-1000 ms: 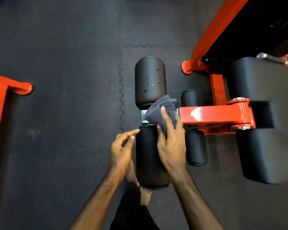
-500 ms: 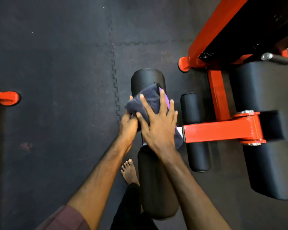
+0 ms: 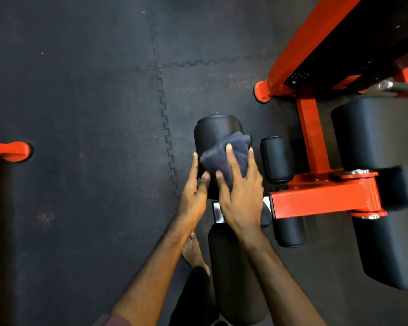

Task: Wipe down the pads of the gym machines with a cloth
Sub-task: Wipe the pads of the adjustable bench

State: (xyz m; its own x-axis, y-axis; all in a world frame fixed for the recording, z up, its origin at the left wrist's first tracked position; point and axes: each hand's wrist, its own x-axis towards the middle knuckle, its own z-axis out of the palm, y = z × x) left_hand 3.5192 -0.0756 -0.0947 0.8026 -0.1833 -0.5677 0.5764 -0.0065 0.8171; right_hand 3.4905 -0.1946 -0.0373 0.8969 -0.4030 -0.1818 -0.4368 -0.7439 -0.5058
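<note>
A dark grey cloth (image 3: 231, 149) lies over the far black roller pad (image 3: 216, 130) of an orange gym machine. My right hand (image 3: 242, 191) presses the cloth onto that pad with its fingers spread and straight. Against the pad's left side rests my left hand (image 3: 194, 191), fingers straight and the thumb near the cloth's edge. A second black roller pad (image 3: 233, 278) runs toward me under my right forearm. A bare metal axle (image 3: 218, 211) shows between the two pads.
The orange arm (image 3: 320, 201) of the machine reaches right to two large black pads (image 3: 372, 135). Smaller black rollers (image 3: 277, 158) sit beside the cloth. Another orange frame (image 3: 7, 151) stands at the left. My bare foot (image 3: 193, 251) is on the black rubber floor mats (image 3: 80, 114).
Both hands moved from the near roller pad to the far one, carrying the cloth along. My left hand, held off the near pad before, now lies flat against the far pad.
</note>
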